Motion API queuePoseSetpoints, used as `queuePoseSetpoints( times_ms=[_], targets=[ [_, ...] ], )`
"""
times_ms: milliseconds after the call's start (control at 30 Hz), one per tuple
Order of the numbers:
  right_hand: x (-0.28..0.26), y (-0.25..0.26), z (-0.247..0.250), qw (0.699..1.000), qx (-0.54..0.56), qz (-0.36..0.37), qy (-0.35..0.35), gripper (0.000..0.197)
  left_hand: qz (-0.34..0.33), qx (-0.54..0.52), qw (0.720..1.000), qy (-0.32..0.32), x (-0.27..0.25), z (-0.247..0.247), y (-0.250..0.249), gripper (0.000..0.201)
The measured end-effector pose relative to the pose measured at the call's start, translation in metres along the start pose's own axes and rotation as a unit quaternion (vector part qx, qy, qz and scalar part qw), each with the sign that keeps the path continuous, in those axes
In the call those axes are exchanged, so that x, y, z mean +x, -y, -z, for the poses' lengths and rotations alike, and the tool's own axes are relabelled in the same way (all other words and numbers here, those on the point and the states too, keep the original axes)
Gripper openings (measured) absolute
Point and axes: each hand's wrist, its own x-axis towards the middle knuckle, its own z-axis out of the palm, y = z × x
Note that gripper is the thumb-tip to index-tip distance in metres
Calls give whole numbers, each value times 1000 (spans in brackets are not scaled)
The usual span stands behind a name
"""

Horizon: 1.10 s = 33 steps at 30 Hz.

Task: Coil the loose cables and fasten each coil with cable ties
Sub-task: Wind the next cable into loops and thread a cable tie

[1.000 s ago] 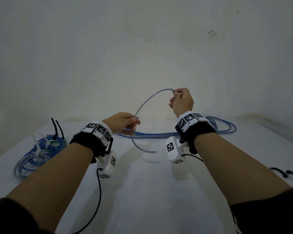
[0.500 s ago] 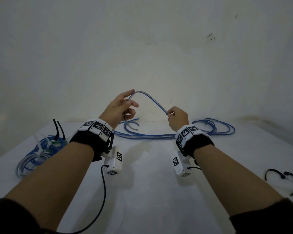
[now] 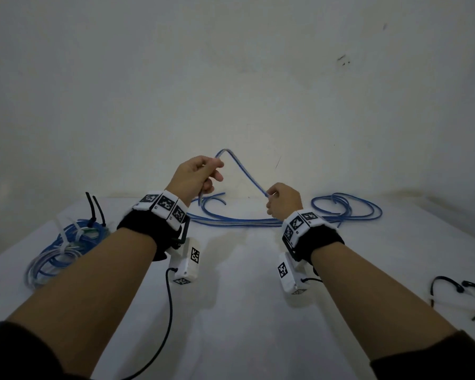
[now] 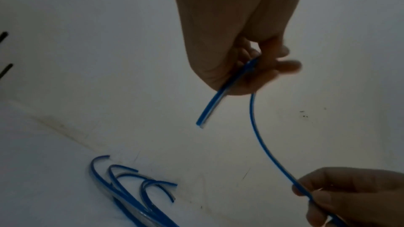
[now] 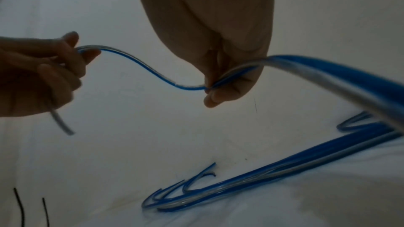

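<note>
Pretty dim overall, flat grayish light with soft shadows under my wrists on the table (image 3: 231,311). Head view bends at the edges. Both wrist views are murky and noisy, and the cable (image 5: 328,75) near the lens is smeared.

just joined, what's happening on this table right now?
A person is starting to coil a blue cable. The left hand grips it near its free end, raised above the white table; the right hand pinches it further along, so the cable peaks between them. The other loose cables lie along the far edge. Finished coils, already tied, sit at the left; spare cable ties lie at the right.
</note>
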Motion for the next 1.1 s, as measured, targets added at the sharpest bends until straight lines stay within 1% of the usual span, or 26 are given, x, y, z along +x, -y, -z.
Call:
queuePoseSetpoints(
  times_ms=[33, 67, 133, 167, 233, 267, 300, 367, 400, 433, 533, 567, 633, 733, 800, 867, 933, 967, 1000, 1100],
  targets=[
    [-2, 2, -1, 1000, 2, 4, 16, 20, -7, -2, 1000, -15, 3, -1, 0, 16],
    [-5, 4, -1, 999, 0, 9, 38, 22, -9, -22, 1000, -15, 5, -3, -1, 17],
    [-10, 9, -2, 995, -36, 29, 93, 22, -15, -68, 997, 12, 5, -7, -4, 25],
    [-11, 10, -3, 990, -63, 43, 119, 22, -25, -64, 997, 24, 3, -9, -5, 28],
    [-15, 15, -4, 976, -101, 76, 176, 23, -58, -5, 998, 35, 0, -13, -5, 28],
    [-17, 18, -5, 968, -118, 94, 201, 24, -76, 33, 996, 29, 0, -14, -3, 27],
    [-20, 21, -5, 960, -134, 111, 221, 25, -95, 76, 992, 17, 1, -14, 1, 26],
    [-24, 26, -4, 941, -168, 154, 249, 26, -125, 182, 975, -10, 5, -13, 8, 25],
    [-27, 27, -3, 933, -185, 174, 256, 23, -123, 224, 967, -13, 6, -12, 12, 25],
    [-29, 28, -2, 925, -198, 196, 259, 21, -111, 240, 964, -3, 7, -11, 15, 25],
    [-31, 29, -2, 911, -198, 266, 246, 17, -70, 191, 978, 48, 5, -9, 22, 33],
    [-31, 30, -2, 909, -192, 285, 237, 17, -67, 188, 979, 49, 4, -9, 22, 34],
    [-30, 33, -2, 907, -185, 311, 217, 18, -67, 226, 971, 38, 4, -8, 23, 31],
    [-27, 37, 0, 901, -234, 328, 164, 22, -72, 329, 941, 37, 2, -5, 22, 29],
    [-26, 38, 1, 889, -283, 340, 119, 23, -69, 395, 914, 60, -1, -4, 21, 29],
    [-25, 38, 0, 883, -297, 350, 95, 24, -67, 450, 886, 89, -3, -3, 19, 31],
    [-23, 36, 2, 887, -289, 348, 86, 25, -60, 469, 874, 108, -4, 0, 21, 31],
    [-22, 35, 3, 892, -281, 345, 83, 25, -55, 465, 876, 114, -2, 3, 24, 31],
    [-21, 33, 5, 897, -270, 341, 81, 25, -51, 446, 887, 112, -1, 6, 28, 30],
    [-20, 30, 7, 907, -235, 335, 103, 24, -50, 333, 938, 87, 0, 8, 35, 29]
  ],
)
